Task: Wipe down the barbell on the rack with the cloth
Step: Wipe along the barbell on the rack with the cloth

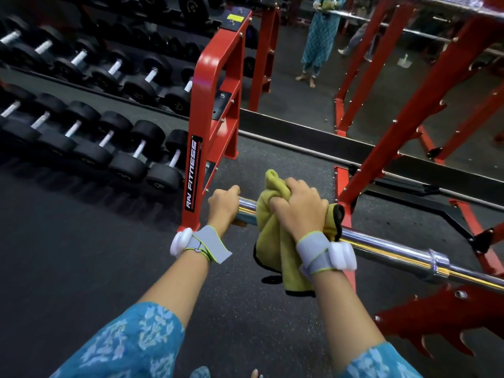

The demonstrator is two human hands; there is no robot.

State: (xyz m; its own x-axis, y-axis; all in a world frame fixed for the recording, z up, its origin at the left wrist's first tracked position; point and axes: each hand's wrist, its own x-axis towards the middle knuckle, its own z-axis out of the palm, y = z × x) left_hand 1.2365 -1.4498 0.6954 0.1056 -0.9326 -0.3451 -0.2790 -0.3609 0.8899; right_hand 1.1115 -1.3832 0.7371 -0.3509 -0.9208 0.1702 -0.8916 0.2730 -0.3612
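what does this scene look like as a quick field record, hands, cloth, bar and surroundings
left hand: gripping the bare end of the barbell sleeve
right hand: clutching the yellow-green cloth against the bar
barbell: chrome, running right toward the red rack
cloth: bunched over the sleeve, rest hanging below
dumbbell rack: red frame, black dumbbells in two rows
floor: dark rubber

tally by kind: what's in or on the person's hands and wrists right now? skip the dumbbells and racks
Hands: 2, left hand and right hand
Cloth: 1, yellow-green, held on the bar by the right hand
Barbell: 1, chrome, gripped bare by the left hand
Wrist bands with white pods: 2
Total: 6
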